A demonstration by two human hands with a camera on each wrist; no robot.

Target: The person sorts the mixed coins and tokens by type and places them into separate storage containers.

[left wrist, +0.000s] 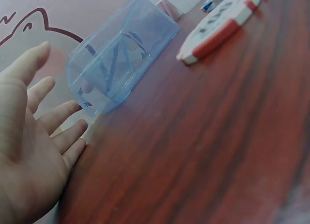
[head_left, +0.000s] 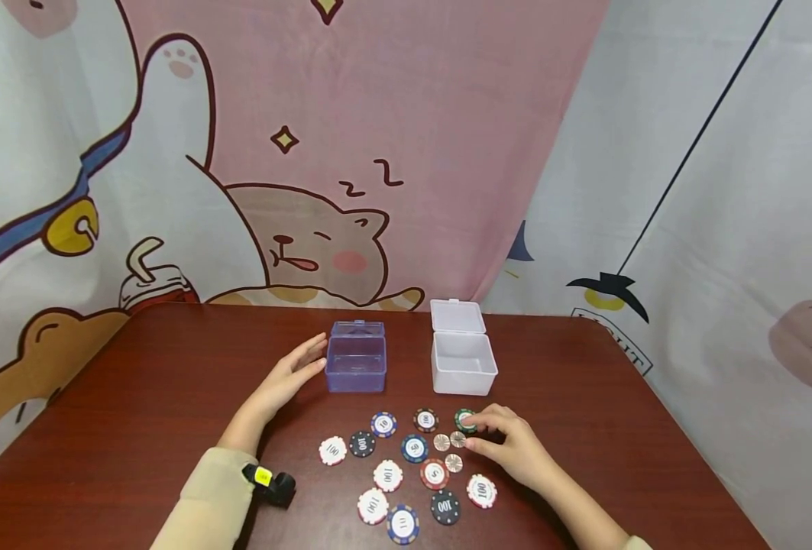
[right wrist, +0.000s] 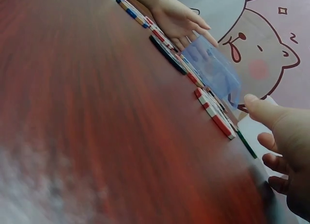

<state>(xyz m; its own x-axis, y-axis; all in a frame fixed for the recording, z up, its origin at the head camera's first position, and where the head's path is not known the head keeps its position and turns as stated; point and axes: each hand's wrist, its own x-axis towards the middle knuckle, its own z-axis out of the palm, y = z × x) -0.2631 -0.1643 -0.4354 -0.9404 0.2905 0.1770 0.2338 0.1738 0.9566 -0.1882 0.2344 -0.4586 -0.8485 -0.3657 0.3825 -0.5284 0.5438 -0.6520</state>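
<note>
My left hand point(head_left: 287, 380) is beside the translucent blue box point(head_left: 356, 373), its fingers loosely extended at the box's left wall. The lid of that box is raised at the back. In the left wrist view the palm of that hand holds nothing. My right hand point(head_left: 509, 443) hovers at the green poker chip point(head_left: 464, 418), its fingertips covering part of that chip's edge. Thumb and fingers are apart, with small silvery coins point(head_left: 457, 439) close to the thumb. In the right wrist view the green chip point(right wrist: 247, 144) lies flat on the table, and nothing shows between the fingers.
A white box point(head_left: 464, 373) with its lid raised stands right of the blue one. Several chips lie spread in front, among them a red chip point(head_left: 435, 474), a black chip point(head_left: 445, 507) and a blue chip point(head_left: 415, 448). A printed curtain point(head_left: 447, 153) hangs behind the brown table point(head_left: 241, 344).
</note>
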